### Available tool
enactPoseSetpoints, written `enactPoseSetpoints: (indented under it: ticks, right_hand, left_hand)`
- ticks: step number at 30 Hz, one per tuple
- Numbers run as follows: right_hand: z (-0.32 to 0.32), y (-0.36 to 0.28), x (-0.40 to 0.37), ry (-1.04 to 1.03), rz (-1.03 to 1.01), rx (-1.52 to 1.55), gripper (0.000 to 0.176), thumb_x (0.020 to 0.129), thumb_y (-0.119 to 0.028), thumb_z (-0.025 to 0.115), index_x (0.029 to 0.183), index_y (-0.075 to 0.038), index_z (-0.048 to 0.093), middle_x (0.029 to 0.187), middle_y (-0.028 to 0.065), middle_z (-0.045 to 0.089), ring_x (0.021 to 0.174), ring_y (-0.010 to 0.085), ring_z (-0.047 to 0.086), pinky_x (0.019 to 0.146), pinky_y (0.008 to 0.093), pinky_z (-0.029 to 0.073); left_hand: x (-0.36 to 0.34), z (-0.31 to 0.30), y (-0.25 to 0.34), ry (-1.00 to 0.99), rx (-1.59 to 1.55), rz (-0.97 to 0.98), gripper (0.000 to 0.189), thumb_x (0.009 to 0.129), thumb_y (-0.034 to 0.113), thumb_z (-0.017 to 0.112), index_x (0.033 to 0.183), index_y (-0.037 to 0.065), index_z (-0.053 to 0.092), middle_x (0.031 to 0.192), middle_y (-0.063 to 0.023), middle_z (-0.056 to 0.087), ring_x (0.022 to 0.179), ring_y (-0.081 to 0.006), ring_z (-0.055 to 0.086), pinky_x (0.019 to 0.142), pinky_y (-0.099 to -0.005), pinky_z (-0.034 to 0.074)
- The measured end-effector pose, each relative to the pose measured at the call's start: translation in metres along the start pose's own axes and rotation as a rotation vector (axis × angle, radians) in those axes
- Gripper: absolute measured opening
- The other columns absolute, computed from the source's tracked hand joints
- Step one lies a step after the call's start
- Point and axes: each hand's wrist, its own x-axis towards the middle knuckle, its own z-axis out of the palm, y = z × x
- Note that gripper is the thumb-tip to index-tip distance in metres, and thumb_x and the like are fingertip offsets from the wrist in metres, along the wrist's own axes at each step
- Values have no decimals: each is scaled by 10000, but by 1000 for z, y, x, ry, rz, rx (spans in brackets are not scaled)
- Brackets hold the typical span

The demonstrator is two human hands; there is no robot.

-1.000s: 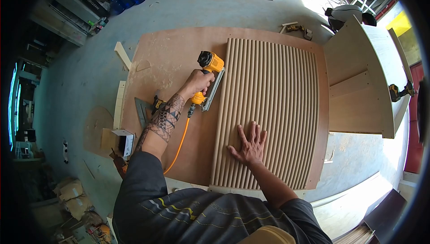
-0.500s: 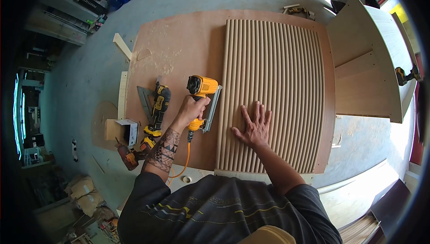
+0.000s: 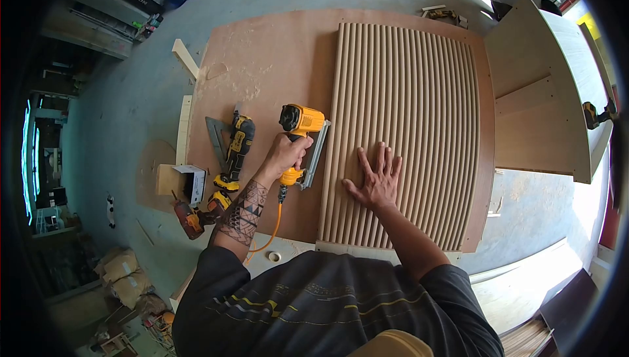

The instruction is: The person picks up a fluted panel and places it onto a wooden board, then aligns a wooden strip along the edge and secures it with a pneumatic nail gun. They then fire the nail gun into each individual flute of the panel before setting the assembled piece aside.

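Observation:
My left hand [image 3: 288,154] is closed around the grip of a yellow and black air nail gun [image 3: 304,120]. The gun's nose points right, right at the left edge of a fluted wood panel [image 3: 419,108]. From the base of its handle an orange air hose [image 3: 278,219] runs back toward my body. My right hand [image 3: 378,180] lies flat on the panel's ribs, fingers spread, holding nothing. Beneath the panel is a wide reddish-brown board [image 3: 278,56], which shows around its left, top and right sides.
Left of the gun lie a yellow-black multi-tool [image 3: 240,144], a metal square [image 3: 215,135], a drill [image 3: 219,203] and an opened small box [image 3: 191,183]. Wood shavings dot the board. A plywood cabinet [image 3: 537,95] stands at right. A tape roll [image 3: 274,257] sits near my shirt.
The whole view has shifted slightly. Both hands keep their places: the left on the nail gun at the panel's edge, the right flat on the ribs.

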Motion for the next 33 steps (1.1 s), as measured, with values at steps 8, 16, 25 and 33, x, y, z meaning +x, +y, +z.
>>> enactPoseSetpoints:
  ticks: [8,16,25,33]
  right_hand:
    - [2,1,0,-14,2,-10,1024,911,-846,517,1749,-347,204,1810,246,4,1678,425,30,1323,646,-54]
    - [2,1,0,-8,0,-2,1013,915,-851,504,1748,-360,202,1812,239,4,1680,418,32,1324,641,-55]
    - [2,-1,-1,61,-9,9,1000,918,-812,552,1744,-349,232,1807,239,72,1676,419,75,1327,649,-17]
    - [4,0,-3,133,-22,56,983,919,-771,590,1735,-320,277,1803,242,94,1672,421,98,1328,648,-6]
  left_hand:
    - [0,-1,-4,-18,-12,2,229,1019,239,720,897,56,657,671,46,555,496,-43,509,440,-249,462]
    - [6,-6,-3,-33,14,-42,189,981,198,709,867,55,664,663,34,579,470,-61,534,440,-257,475]
    - [-72,1,-29,2,-67,-20,225,1000,180,679,1099,-18,719,695,31,605,493,-45,542,452,-240,475]
    - [-140,18,-73,-17,96,-91,199,986,147,669,1104,-9,706,675,7,616,491,-70,562,462,-268,482]
